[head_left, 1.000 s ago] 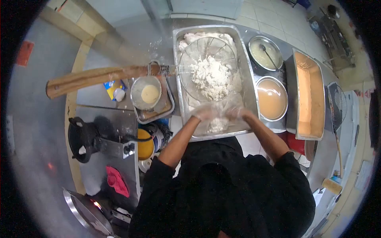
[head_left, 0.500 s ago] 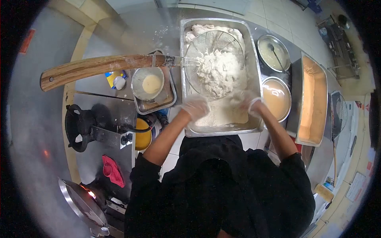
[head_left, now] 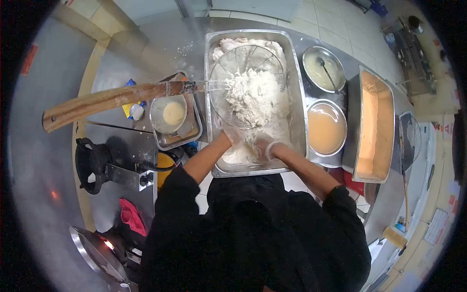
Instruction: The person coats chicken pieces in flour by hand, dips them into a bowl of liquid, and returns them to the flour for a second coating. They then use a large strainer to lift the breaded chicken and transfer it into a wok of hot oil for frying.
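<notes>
A deep metal tray holds loose white flour, with pale floury pieces at its far end. Across it rests a wide wire skimmer heaped with lumpy, flour-coated bits, its long wooden handle reaching out to the left. My left hand, in a clear plastic glove, dips into the flour just below the skimmer. Beside it, my gloved right hand is also down in the flour. The fingers of both hands are buried or blurred, so their grip is hidden.
Right of the tray stand a bowl of pale liquid with a ladle, a bowl of tan liquid and a long orange-tinted container. On the left are a small bowl, a burner, a red cloth and a wok near flame.
Both hands have come closer together and gone down into the flour below the skimmer. The right hand has moved inward from the tray's right side. The whole view has shifted slightly.
</notes>
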### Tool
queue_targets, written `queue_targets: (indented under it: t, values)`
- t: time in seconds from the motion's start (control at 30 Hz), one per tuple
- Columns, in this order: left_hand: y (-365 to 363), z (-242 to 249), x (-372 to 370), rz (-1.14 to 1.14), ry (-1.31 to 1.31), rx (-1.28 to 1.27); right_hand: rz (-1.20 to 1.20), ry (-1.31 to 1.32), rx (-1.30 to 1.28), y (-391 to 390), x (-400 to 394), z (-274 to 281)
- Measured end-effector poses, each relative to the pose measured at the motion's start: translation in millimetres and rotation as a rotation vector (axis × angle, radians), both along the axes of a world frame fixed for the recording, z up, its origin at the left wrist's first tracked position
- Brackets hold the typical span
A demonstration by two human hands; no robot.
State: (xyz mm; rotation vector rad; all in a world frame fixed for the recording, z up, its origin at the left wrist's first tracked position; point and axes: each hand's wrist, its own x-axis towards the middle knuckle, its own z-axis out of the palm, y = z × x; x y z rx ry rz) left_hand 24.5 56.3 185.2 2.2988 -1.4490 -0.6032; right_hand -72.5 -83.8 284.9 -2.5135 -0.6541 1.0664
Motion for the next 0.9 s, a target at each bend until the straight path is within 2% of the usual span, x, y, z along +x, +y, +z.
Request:
queue_targets:
  t: [0.07, 0.1, 0.13, 0.17, 0.2, 0.27, 0.3, 0.33, 0.4, 0.43, 0.47, 0.53, 0.6, 0.67, 0.77, 0.83, 0.87, 0.9]
  values:
    - [12, 21, -14, -0.186, 0.332, 0.002, 0.003, -0.003, 0.079, -1, -11, -78]
    - [19, 39, -23, -0.277, 0.452, 0.027, -0.039, 0.063, 0.163, -6, -8, -53]
    - [26, 57, -31, -0.343, 0.540, 0.057, -0.079, 0.132, 0.245, -13, -4, -2]
    - [29, 65, -38, -0.369, 0.556, 0.080, -0.113, 0.203, 0.325, -21, -2, 26]
    - [32, 70, -40, -0.366, 0.527, 0.101, -0.217, 0.078, 0.210, -40, -6, 2]
    - [35, 59, -40, -0.252, 0.152, 0.116, -0.198, 0.090, -0.174, -51, 23, 41]
    - [35, 54, -39, -0.193, -0.033, 0.120, -0.291, -0.083, -0.295, -65, 30, 6]
    - [34, 71, -32, -0.167, -0.078, 0.143, -0.380, -0.258, -0.416, -76, 27, -36]
    - [32, 58, -33, -0.129, -0.123, 0.260, -0.287, -0.626, -0.488, -80, 16, -64]
    - [32, 55, -34, -0.106, -0.146, 0.320, -0.234, -0.813, -0.517, -75, 16, -59]
    - [33, 54, -35, -0.133, -0.054, 0.284, -0.388, -0.378, -0.400, -67, 32, -55]
    - [35, 50, -41, -0.185, 0.128, 0.201, -0.200, -0.422, -0.425, -53, 8, -42]
    - [41, -7, -54, -0.121, 0.300, -0.049, -0.155, -0.398, -0.387, -40, -18, -44]
    - [36, 10, -60, -0.312, 0.075, 0.039, -0.226, -0.259, -0.244, -26, -34, -47]
    - [48, -35, -69, -0.065, 0.421, 0.016, -0.321, -0.089, 0.050, -15, -31, -35]
    - [57, -71, -55, -0.083, 0.823, -0.278, -0.449, -0.047, 0.293, -29, -31, -18]
    - [57, -72, -52, -0.124, 0.841, -0.283, -0.284, 0.352, 0.123, -65, -33, -80]
    - [57, -74, -49, -0.166, 0.860, -0.288, -0.221, 0.298, 0.068, -58, -34, -77]
